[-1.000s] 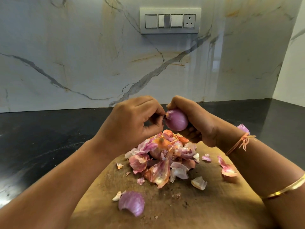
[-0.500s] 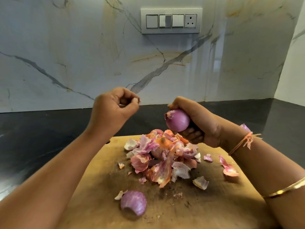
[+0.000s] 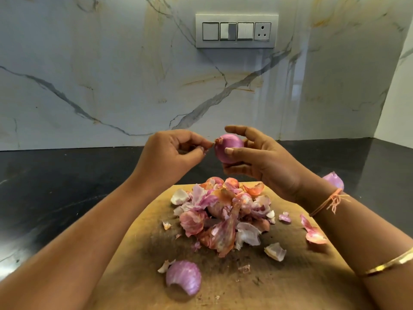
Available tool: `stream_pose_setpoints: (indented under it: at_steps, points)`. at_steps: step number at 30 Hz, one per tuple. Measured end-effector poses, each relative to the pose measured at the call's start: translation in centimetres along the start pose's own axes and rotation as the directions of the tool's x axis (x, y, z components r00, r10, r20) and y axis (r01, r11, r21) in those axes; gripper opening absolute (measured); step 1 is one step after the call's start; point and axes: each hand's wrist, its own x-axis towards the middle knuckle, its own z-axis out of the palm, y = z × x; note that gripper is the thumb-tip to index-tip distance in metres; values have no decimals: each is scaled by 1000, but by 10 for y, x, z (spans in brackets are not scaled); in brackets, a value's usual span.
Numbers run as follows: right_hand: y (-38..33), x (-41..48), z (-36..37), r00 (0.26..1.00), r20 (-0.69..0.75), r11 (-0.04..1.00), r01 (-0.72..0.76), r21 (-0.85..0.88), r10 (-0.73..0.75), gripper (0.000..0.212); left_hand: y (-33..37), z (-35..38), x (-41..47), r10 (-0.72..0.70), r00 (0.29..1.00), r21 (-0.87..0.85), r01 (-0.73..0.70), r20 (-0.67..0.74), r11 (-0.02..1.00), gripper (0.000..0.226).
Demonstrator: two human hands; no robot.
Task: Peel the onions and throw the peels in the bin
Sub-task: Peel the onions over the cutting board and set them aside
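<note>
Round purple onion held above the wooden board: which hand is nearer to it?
Right. The right hand grips the round purple onion from its right side; the left hand sits just left of its tip, fingertips pinched, contact unclear.

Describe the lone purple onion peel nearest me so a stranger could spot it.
Start at the wooden cutting board on the black counter, then come nearer from the pile of peels at its middle. The peel lies alone: large, cupped, purple with pale streaks, unlike the small pale scraps nearby.
</note>
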Motion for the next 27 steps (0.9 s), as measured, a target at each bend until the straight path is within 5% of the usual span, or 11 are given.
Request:
stream_pose_setpoints:
  at_steps: [5,12,16,27]
  points:
    - [4,0,2,987,-38,959,141,-247,-155,38,9,2,-1,-72,997,-81,71,-11,994,10]
    - [9,1,7,915,-85,769,278,-576,-394,47,10,10,-1,-252,968,-292,239,-5,926,8]
    - [9,0,11,878,-79,676,303,-672,-473,48,14,16,-3,-337,942,-410,303,-10,860,15]
    - [9,0,12,854,-48,629,342,-698,-517,46,15,20,-6,-256,957,-255,216,-136,942,1]
